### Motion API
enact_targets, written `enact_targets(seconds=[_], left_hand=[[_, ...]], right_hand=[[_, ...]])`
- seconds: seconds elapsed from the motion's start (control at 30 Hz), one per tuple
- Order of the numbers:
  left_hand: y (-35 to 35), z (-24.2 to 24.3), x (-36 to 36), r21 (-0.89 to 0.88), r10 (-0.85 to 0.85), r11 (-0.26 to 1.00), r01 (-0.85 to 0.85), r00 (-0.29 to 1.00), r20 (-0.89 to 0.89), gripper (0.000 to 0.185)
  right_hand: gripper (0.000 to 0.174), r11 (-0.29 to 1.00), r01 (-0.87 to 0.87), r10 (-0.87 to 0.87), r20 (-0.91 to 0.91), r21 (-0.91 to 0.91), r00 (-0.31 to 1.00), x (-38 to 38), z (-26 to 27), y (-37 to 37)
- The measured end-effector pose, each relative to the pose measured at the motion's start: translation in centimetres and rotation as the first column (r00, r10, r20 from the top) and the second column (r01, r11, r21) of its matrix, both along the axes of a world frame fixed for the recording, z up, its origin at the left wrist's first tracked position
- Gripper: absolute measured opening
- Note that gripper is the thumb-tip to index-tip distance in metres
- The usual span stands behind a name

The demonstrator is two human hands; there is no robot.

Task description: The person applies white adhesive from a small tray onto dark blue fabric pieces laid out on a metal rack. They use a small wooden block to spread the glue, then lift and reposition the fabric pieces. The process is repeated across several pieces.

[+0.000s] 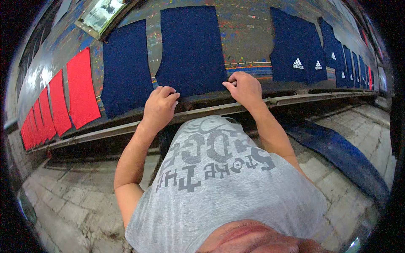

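Note:
A navy cut fabric panel (191,50) lies flat on the long, paint-spotted table in front of me. My left hand (160,106) is at its lower left corner, fingers curled and thumb against the fingertips, at the fabric's edge. At the lower right corner is my right hand (245,88), with thumb and forefinger pinched at the edge. Another navy panel (126,66) lies just left of it. Further right are navy panels (294,47) with white Adidas logos near their lower edges.
Red fabric panels (84,90) lie in a row at the left. A framed printing screen (102,14) rests at the table's far side. A metal rail (208,110) runs along the near edge. Dark blue material (341,155) lies low at the right, over the paved floor (72,208).

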State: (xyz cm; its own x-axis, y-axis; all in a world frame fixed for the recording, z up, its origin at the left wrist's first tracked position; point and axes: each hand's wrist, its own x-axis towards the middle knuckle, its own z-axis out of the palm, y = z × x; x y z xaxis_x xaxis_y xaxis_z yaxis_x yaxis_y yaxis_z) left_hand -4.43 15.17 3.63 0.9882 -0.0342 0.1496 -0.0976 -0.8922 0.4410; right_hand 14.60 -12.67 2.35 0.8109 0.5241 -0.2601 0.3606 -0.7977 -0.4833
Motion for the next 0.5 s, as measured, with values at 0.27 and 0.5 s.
enact_targets(seconds=[0.27, 0.5], left_hand=[[0.5, -0.9, 0.2, 0.097, -0.081, 0.992, 0.086, 0.995, -0.06, 0.037], [0.2, -0.5, 0.8, 0.074, 0.002, 0.997, 0.005, 0.996, -0.088, 0.023]], right_hand=[[0.024, 0.986, 0.161, -0.161, 0.017, -0.043, 0.987, -1.1, -0.5, 1.4], [0.018, 0.766, 0.427, -0.083, -0.584, 0.481, 0.807, 2.1, -0.4, 2.0]])
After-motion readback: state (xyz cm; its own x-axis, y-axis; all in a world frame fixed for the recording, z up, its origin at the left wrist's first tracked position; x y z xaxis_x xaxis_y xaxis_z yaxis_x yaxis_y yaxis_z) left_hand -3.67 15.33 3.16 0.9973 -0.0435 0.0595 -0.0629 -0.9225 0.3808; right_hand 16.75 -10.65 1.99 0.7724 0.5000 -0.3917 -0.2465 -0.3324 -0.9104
